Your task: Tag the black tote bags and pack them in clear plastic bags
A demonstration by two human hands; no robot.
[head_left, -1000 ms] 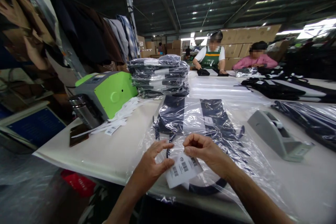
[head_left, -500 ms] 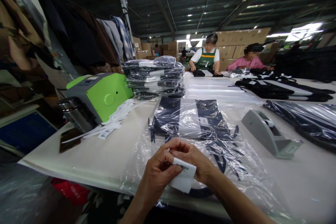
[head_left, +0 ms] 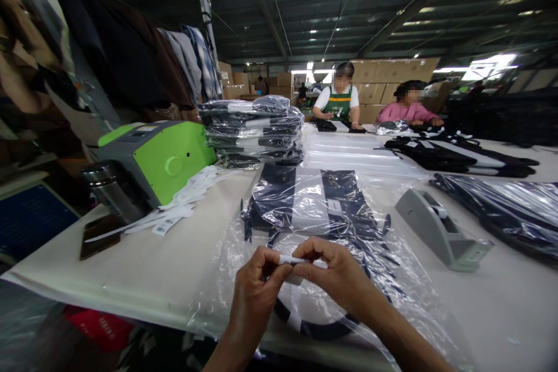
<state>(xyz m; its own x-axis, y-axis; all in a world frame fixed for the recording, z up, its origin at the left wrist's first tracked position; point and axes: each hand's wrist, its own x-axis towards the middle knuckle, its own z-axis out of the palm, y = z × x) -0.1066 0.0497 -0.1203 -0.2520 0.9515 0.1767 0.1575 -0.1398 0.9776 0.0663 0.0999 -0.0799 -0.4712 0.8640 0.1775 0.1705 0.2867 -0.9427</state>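
Observation:
Between both hands is a small white label (head_left: 293, 259), seen nearly edge-on. My left hand (head_left: 260, 285) pinches its left end with thumb and fingers. The right end is pinched by my right hand (head_left: 332, 273). Just beyond and beneath the hands lies a dark garment with a pale band (head_left: 310, 200), inside a clear plastic bag (head_left: 218, 285) spread flat on the table. Dark straps of the garment show under the plastic near my wrists.
A green and grey machine (head_left: 168, 157), a steel flask (head_left: 111, 189), a dark phone (head_left: 98, 238) and white label strips (head_left: 192, 192) are left. Bagged garments (head_left: 253, 131) stand stacked behind. A tape dispenser (head_left: 440, 229) is right. Two people (head_left: 337, 102) work across the table.
The label has turned from facing up with print showing to nearly edge-on. My right hand has moved right, and both hands now pinch opposite ends. The view has shifted slightly.

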